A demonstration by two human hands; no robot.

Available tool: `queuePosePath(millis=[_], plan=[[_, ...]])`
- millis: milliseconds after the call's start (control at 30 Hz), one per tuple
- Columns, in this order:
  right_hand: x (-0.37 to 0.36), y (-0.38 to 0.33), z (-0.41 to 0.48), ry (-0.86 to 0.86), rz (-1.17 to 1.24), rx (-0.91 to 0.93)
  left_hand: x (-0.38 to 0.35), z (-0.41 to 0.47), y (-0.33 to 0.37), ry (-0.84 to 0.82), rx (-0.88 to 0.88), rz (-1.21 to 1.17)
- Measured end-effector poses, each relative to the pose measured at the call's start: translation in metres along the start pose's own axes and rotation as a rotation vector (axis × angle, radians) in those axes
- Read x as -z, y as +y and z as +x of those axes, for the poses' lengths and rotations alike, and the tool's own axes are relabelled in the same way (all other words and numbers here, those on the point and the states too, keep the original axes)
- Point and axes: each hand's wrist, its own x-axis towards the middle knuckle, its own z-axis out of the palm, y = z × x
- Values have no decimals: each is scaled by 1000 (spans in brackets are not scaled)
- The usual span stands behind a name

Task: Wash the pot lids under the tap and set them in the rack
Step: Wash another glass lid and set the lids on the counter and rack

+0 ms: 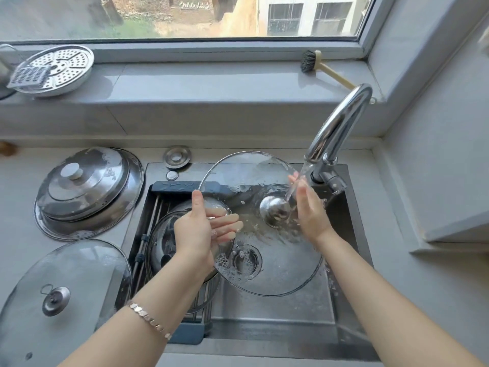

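Note:
A large glass lid (275,263) with a steel knob (274,209) is tilted over the sink, soapy water on it. My left hand (201,231) grips its left rim, thumb on top and fingers showing through the glass underneath. My right hand (309,210) lies flat and straight against the lid's right side, in the stream from the tap (341,128). A rack (174,188) spans the sink's left part, with another glass lid (161,242) lying in it. On the counter to the left sit stacked steel lids (87,192) and a glass lid (63,292).
The sink drain (244,260) shows through the held lid, with foam around it. A perforated steamer plate (57,70) and a grater lie on the window sill at left, a brush (321,68) at right. A small round plug (176,156) sits behind the sink.

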Motion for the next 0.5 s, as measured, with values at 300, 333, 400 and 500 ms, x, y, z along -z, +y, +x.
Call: queuePosePath(millis=[300, 333, 400, 500], plan=[[1, 34, -19, -204, -312, 29, 6, 6, -13, 43, 47, 6], [4, 37, -19, -183, -292, -122, 6, 6, -14, 45, 43, 7], [4, 38, -22, -170, -263, -231, 5, 7, -14, 42, 35, 9], [5, 31, -28, -147, -218, -170, 4, 9, -13, 26, 35, -7]])
